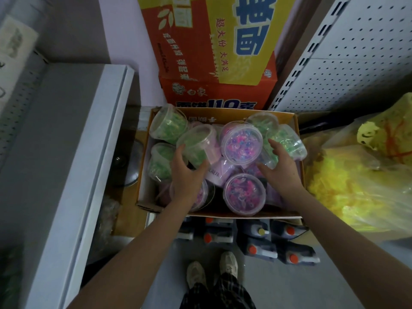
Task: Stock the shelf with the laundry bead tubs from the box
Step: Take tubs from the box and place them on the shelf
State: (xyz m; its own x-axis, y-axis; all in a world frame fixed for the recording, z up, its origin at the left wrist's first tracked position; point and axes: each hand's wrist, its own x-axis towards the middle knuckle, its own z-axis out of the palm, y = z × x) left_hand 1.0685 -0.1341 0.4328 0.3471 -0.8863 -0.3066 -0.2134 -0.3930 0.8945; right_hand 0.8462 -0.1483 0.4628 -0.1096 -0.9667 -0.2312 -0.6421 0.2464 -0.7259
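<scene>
- The box is full of tubs lying every which way.
- The left hand has its fingers curled round a green tub that lies tipped over.
- The right hand is spread wide beside a pink tub and holds nothing.
- Grab each tub round its side, not its lid.
- Lift straight up, so the others don't roll, then go to the shelf.

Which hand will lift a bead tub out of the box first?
Probably the left. The left hand has its fingers and thumb curled round the tilted green tub on top of the pile. The right hand is spread open beside the right-side green tub, gripping nothing yet.
</scene>
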